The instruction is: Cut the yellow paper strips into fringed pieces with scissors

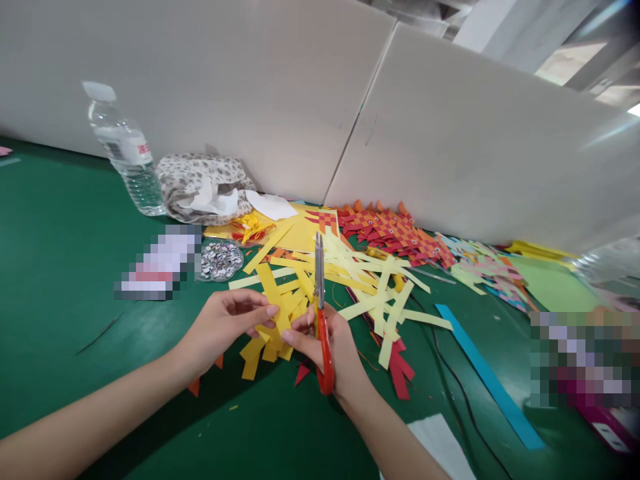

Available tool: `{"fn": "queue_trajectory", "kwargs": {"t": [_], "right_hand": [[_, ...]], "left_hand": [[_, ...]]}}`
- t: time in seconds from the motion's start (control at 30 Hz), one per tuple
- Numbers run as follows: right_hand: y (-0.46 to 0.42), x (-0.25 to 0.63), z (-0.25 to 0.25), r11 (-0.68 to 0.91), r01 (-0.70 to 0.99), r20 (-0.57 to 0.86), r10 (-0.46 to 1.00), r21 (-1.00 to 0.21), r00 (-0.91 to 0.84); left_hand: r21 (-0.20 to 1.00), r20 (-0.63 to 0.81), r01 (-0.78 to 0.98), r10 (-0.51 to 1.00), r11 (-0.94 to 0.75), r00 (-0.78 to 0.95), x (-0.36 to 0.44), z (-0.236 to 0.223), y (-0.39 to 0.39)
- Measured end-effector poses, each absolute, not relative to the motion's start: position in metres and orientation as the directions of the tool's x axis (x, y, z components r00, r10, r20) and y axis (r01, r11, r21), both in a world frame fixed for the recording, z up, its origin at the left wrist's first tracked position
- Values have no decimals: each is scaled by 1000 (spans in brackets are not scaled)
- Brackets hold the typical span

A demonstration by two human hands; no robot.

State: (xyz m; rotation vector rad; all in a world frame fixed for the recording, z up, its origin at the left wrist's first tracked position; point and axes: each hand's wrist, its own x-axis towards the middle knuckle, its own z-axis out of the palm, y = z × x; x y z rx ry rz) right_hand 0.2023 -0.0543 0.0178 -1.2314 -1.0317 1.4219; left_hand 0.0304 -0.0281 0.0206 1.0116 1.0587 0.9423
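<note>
My left hand (237, 320) pinches a yellow paper strip (273, 290) between thumb and fingers. My right hand (320, 340) is wrapped around red-handled scissors (320, 287), their blades pointing up and away and looking closed. The thumb of my right hand rests at the lower end of the yellow strip. Behind and below the hands lie more yellow strips (251, 367), partly hidden by the fingers. Pale yellow strips (397, 307) are spread in a loose pile to the right.
Woven red-orange paper fish (385, 230) are heaped against the grey partition (250, 80). A water bottle (127, 153), a patterned cloth pouch (207, 177) and a bag of googly eyes (220, 260) stand left. A blue strip (490, 373) and black cable (453, 373) lie right.
</note>
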Motion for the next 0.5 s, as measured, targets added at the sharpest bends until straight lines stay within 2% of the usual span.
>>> {"fn": "queue_trajectory", "kwargs": {"t": [0.5], "right_hand": [[-56, 203, 21, -179, -53, -177, 983, -982, -38]], "left_hand": [[966, -186, -145, 963, 216, 194, 31, 21, -27]]}}
